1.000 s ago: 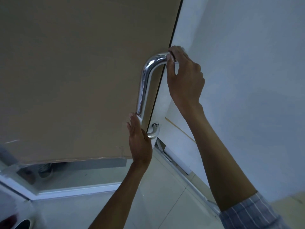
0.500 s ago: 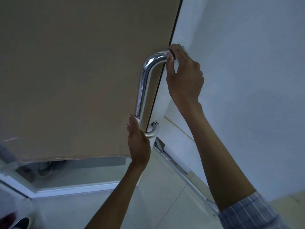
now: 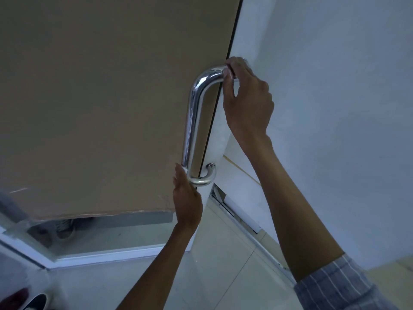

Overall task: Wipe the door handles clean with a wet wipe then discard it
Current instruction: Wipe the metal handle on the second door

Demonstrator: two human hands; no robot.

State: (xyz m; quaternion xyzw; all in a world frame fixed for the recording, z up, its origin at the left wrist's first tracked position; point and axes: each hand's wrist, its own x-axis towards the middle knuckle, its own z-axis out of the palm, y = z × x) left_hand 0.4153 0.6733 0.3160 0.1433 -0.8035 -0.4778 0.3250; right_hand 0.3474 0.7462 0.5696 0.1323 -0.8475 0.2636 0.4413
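Observation:
A polished steel pull handle [image 3: 192, 117] runs down the right edge of a door [image 3: 100, 97] covered in tan film. My left hand [image 3: 186, 195] is wrapped around the handle's lower bend, pressing a white wet wipe [image 3: 185, 169] against the bar; only a sliver of the wipe shows above the fingers. My right hand [image 3: 247, 101] grips the handle's top arm where it meets the door edge.
A white wall [image 3: 335, 108] stands close on the right of the door edge. Below lie pale floor tiles [image 3: 223, 265] and a metal threshold strip [image 3: 237, 215]. Clear glass at the door's bottom shows shoes [image 3: 64, 227] beyond. A shoe tip [image 3: 33, 302] sits at the bottom left.
My left hand has slid the wipe down the bar to the lower bend, uncovering more of the curved end. My right hand has stayed at the top.

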